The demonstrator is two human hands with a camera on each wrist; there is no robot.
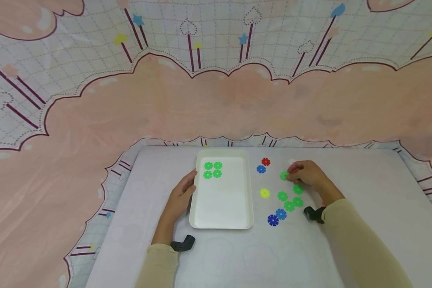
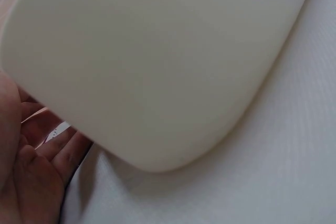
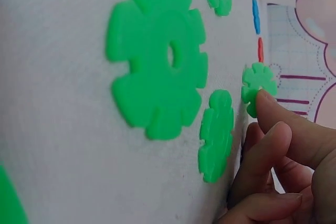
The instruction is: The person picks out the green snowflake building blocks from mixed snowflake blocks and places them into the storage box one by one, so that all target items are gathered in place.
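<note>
Bright green, flower-shaped plastic disc (image 1: pixel 283 175), right of the shallow white plastic tray (image 1: pixel 230 200), is pinched at its edge between the thumb and fingers of the right hand (image 1: pixel 307 175). Four matching green discs (image 1: pixel 217 173) lie in the tray's far left corner area. The left hand (image 1: pixel 178 198) touches the tray's left rim with thumb and fingers; whether they curl around and grip it cannot be told.

Also right of the tray, four loose green discs (image 1: pixel 282 196) lie near the right hand. Nearer the tray are a red notched disc (image 1: pixel 265 161), a mid-blue notched disc (image 1: pixel 261 169) and a yellow notched disc (image 1: pixel 265 193); off its near right corner are a second mid-blue disc (image 1: pixel 281 214) and a dark blue one (image 1: pixel 273 220).

With so small an edge held, the pinched disc could slip if the thumb rolls off it. A low sleeve (image 1: pixel 356 236) might drag loose discs, and a push from the left hand could shift the tray and its four pieces.

Fingertips hide part of the pinched disc, and whether it is clear of the white cloth is unclear. Right of the tray, a pale shape beyond the right hand and an orange-red patch (image 1: pixel 323 204) by its wrist are mostly covered. The left wrist view cuts off much of the tray.
</note>
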